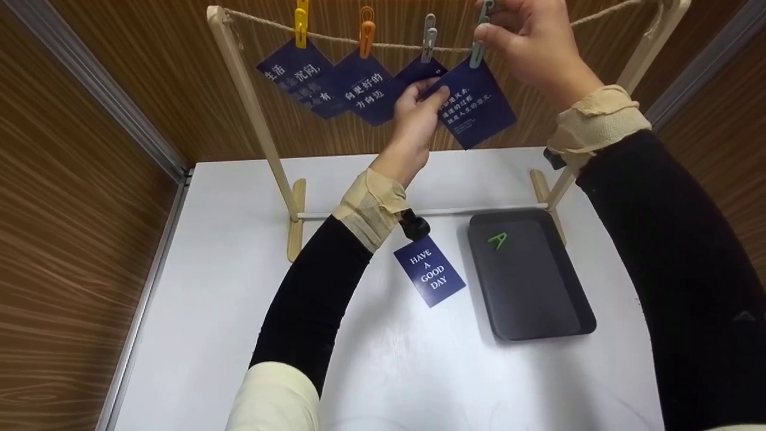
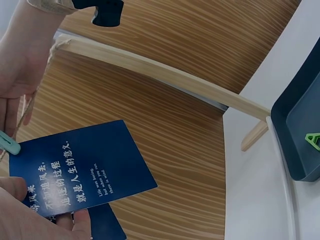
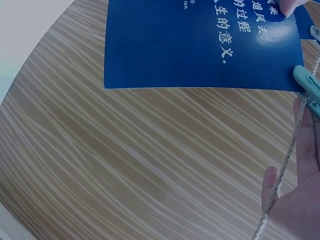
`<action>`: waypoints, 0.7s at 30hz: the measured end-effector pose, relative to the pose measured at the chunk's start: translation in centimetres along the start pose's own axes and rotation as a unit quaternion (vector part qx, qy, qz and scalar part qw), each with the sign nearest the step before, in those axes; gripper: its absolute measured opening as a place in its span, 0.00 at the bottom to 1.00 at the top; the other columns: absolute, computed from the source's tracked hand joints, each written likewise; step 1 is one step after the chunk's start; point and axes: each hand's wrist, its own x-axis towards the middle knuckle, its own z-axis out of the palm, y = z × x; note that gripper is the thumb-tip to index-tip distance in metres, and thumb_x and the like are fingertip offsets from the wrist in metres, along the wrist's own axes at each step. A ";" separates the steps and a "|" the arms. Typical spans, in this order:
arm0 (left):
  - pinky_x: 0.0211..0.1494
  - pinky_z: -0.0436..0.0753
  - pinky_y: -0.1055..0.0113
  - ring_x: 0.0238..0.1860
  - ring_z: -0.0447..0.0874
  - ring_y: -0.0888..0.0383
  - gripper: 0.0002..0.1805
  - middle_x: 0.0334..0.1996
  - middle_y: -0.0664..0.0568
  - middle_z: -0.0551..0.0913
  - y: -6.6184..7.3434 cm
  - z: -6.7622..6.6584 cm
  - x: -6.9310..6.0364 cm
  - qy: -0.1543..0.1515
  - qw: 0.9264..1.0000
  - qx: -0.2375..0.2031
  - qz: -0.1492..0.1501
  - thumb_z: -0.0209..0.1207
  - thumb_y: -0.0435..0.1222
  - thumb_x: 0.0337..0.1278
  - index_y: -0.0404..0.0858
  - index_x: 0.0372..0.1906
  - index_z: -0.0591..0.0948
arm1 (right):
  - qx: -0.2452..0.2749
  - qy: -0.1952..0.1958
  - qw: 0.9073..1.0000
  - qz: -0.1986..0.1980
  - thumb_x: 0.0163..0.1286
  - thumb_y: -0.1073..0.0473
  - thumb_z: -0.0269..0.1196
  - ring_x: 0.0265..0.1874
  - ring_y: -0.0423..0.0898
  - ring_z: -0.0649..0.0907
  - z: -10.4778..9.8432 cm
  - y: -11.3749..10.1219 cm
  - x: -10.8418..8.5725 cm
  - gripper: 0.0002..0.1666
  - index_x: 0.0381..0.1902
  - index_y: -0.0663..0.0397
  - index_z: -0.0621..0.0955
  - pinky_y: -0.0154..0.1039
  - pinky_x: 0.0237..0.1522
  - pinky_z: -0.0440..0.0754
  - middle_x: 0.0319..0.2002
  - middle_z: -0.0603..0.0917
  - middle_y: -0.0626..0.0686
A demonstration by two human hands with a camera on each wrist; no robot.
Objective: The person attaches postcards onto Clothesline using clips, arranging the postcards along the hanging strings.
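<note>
A dark blue card point(image 1: 479, 111) with white lettering hangs by its upper corner at the rope point(image 1: 395, 46). My left hand point(image 1: 417, 114) pinches this card's left edge between thumb and fingers. At the top corner a teal clothespin point(image 1: 477, 54) sits over card and rope, and my right hand point(image 1: 532, 45) pinches its upper end. Three other blue cards hang to the left: one under a yellow clothespin point(image 1: 301, 24), one under an orange clothespin point(image 1: 367, 33), and one, partly hidden behind my left hand, under a grey clothespin point(image 1: 429, 39).
On the white table point(image 1: 239, 299) lies a blue card reading HAVE A GOOD DAY point(image 1: 429, 272). Beside it a dark grey tray point(image 1: 532, 293) holds a green clothespin point(image 1: 498, 240). The rope is strung across a wooden frame point(image 1: 251, 114) before wood-grain walls.
</note>
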 end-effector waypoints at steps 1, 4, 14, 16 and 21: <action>0.44 0.81 0.65 0.34 0.80 0.60 0.09 0.33 0.52 0.80 0.0 0.0 0.0 0.000 1.000 -0.001 0.000 0.60 0.29 0.67 0.36 0.49 0.78 | 0.006 0.000 1.000 0.000 0.72 0.65 0.61 0.57 0.43 0.83 0.0 0.0 0.0 0.17 0.57 0.55 0.81 0.36 0.60 0.79 0.53 0.82 0.49; 0.44 0.81 0.66 0.35 0.81 0.60 0.09 0.34 0.53 0.81 0.1 0.2 -0.1 -0.001 1.000 0.013 -0.001 0.60 0.30 0.67 0.36 0.50 0.78 | 0.005 -0.003 1.000 -0.010 0.72 0.65 0.61 0.58 0.43 0.82 -0.3 0.1 -0.1 0.20 0.61 0.51 0.80 0.36 0.60 0.78 0.56 0.82 0.49; 0.44 0.81 0.65 0.35 0.81 0.60 0.10 0.34 0.52 0.81 0.0 0.6 -0.2 -0.003 1.000 0.014 -0.013 0.60 0.31 0.67 0.37 0.50 0.79 | -0.032 -0.002 0.999 -0.020 0.73 0.62 0.61 0.61 0.42 0.80 -1.0 0.5 -0.2 0.23 0.64 0.44 0.79 0.36 0.62 0.76 0.60 0.81 0.48; 0.43 0.81 0.65 0.35 0.81 0.60 0.10 0.34 0.52 0.81 0.0 0.6 -0.2 0.000 1.000 0.011 -0.013 0.60 0.31 0.67 0.37 0.50 0.78 | -0.034 -0.002 0.999 -0.018 0.72 0.62 0.62 0.62 0.43 0.80 -0.9 0.3 0.0 0.22 0.63 0.46 0.79 0.36 0.62 0.76 0.60 0.81 0.49; 0.42 0.82 0.66 0.35 0.81 0.59 0.09 0.34 0.52 0.81 0.3 0.5 -0.2 0.006 1.000 0.007 -0.012 0.60 0.31 0.67 0.37 0.50 0.79 | -0.023 -0.007 1.000 -0.020 0.72 0.65 0.62 0.62 0.44 0.79 -0.6 -0.6 0.1 0.24 0.64 0.49 0.79 0.37 0.62 0.77 0.61 0.81 0.50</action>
